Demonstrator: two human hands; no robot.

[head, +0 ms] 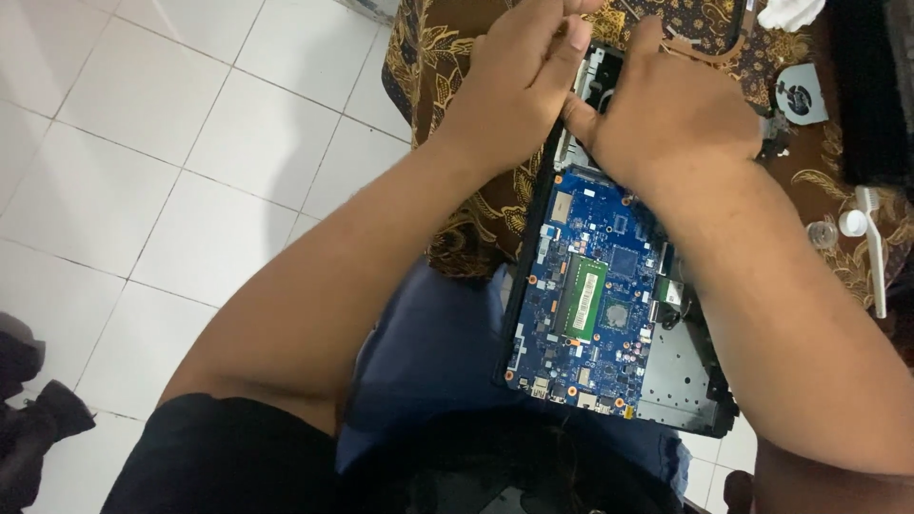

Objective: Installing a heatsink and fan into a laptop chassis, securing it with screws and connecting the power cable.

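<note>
- Two hands work at the far end of an opened laptop [685,381], whose base rests partly on the person's lap and partly on a patterned cloth [457,57], which brings the exposed parts close under the eyes.
- Left hand [519,86] lies over the laptop's left far edge, fingers [562,43] stretched and pressed together, seemingly bracing the shell; whether they pinch anything I cannot tell.
- Right hand [671,119] covers the far part of the base, thumb [581,119] angled toward the left hand and touching it; its fingers curl downward out of sight, so their grip cannot be judged.
- Blue board [595,295] sits bare in the base, a green memory stick [586,297] flat on its middle, left uncovered for access.
- Fan [800,95] lies on the cloth near the right edge, apart from the laptop, with a white brush [874,252] and a small clear cap [824,233] just beside.
- Whatever the hands touch beneath them is hidden; the right forearm covers the base's right side, and the dark object at the right edge is cut off.
</note>
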